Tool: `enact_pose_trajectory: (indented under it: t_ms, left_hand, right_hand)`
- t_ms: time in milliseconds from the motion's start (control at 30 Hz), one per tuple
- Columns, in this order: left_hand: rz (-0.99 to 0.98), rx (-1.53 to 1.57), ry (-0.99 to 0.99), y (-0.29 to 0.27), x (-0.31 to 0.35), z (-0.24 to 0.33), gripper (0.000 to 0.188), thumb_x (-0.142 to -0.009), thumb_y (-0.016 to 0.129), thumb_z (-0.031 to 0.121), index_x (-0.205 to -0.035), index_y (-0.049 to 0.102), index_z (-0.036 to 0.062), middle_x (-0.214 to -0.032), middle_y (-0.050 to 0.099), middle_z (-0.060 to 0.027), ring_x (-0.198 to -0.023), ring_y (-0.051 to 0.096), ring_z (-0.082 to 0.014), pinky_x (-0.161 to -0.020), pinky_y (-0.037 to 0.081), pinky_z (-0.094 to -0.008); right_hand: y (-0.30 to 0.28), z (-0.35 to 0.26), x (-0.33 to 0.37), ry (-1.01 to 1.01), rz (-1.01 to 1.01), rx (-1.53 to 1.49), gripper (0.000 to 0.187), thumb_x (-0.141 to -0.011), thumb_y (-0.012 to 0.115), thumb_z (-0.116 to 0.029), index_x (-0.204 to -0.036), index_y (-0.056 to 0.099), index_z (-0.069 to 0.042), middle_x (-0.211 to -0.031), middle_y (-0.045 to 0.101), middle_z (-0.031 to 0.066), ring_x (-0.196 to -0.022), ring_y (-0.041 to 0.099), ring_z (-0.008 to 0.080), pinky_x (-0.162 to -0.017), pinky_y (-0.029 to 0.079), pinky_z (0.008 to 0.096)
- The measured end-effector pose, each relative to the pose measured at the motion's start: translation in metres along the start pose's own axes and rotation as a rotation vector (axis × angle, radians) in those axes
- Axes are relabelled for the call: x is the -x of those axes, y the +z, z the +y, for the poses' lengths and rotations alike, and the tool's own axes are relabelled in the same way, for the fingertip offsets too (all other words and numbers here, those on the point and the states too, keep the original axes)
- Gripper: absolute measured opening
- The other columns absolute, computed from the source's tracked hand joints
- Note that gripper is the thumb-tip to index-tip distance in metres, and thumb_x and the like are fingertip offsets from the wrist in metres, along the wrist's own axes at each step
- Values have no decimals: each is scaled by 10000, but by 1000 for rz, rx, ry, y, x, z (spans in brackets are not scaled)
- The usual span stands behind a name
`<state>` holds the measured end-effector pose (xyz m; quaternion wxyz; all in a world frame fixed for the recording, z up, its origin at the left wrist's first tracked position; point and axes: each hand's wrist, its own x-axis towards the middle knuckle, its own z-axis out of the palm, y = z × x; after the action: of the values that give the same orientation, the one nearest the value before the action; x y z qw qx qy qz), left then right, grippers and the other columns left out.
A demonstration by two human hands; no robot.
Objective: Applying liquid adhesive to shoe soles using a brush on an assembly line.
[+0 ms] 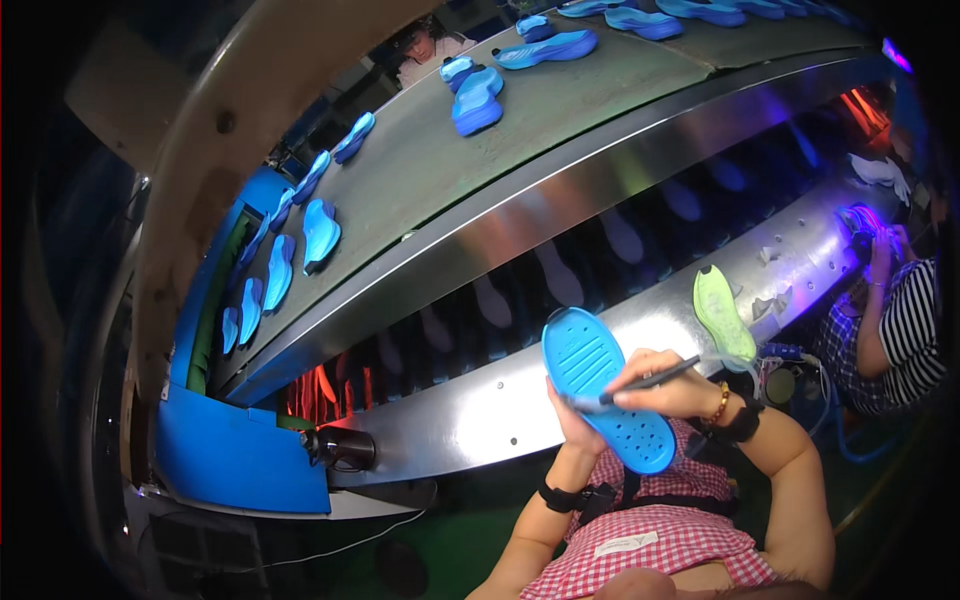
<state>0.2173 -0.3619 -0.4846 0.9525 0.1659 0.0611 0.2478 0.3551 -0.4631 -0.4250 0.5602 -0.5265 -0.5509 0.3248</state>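
A blue shoe sole (583, 352) with grooves and small holes is tilted up in front of me. My left hand (577, 425) grips it by its left edge, with the fingers partly hidden behind it. My right hand (668, 388) is closed round a slim black brush (665, 375). The brush's tip meets the sole near its middle, and a thin clear tube trails from its back end. To the right of the sole, a pale green shoe sole (722, 315) lies on the shiny metal ledge (455, 440).
Beyond the ledge runs a dark conveyor belt (400, 215) carrying several blue soles (477, 100). Grey scraps (772, 303) lie on the ledge. A co-worker in a striped sleeve (910, 320) works at the right; another person (432, 50) is behind the belt. Red-lit strips (325, 390) hang at the left.
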Motion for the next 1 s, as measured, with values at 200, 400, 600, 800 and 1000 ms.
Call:
enact_pose_trajectory:
  t_ms: [200,400,600,800,1000]
  left_hand:
    - [315,-277,160,0,-3,9,760,-851,139,667,-1270,402,89,-1157,524,-122,-1020,533,-267,-901,431,-413]
    - [68,-138,174,10,-10,14,959,-724,84,805,-1217,421,54,-966,572,-217,-826,573,-341,-733,488,-456]
    - [117,-149,457,17,-9,27,979,-685,184,845,-1116,517,31,-878,588,-186,-766,575,-314,-728,472,-444]
    - [44,-197,472,28,-5,37,993,-669,205,860,-1124,516,34,-915,581,-195,-785,573,-307,-727,470,-433]
    - [87,-198,487,28,3,44,1001,-652,260,867,-1132,518,27,-899,583,-197,-765,578,-300,-728,468,-420]
  right_hand:
    - [-7,-3,10,59,175,-73,169,-728,679,-99,-891,695,-55,-792,629,71,-750,580,149,-695,465,274]
    - [-11,-6,15,-129,-32,-26,183,-705,690,-78,-887,694,-55,-805,651,85,-785,591,186,-717,471,296]
    - [-9,-6,24,-335,-193,-12,181,-689,720,-58,-867,692,-65,-824,664,49,-812,593,187,-726,474,302]
    - [-13,-7,30,-211,-47,52,214,-690,717,-42,-901,677,-50,-896,666,54,-868,592,205,-773,469,308]
    - [-14,-8,31,-140,60,-49,218,-697,708,-29,-913,678,-41,-881,664,82,-861,595,206,-785,471,308]
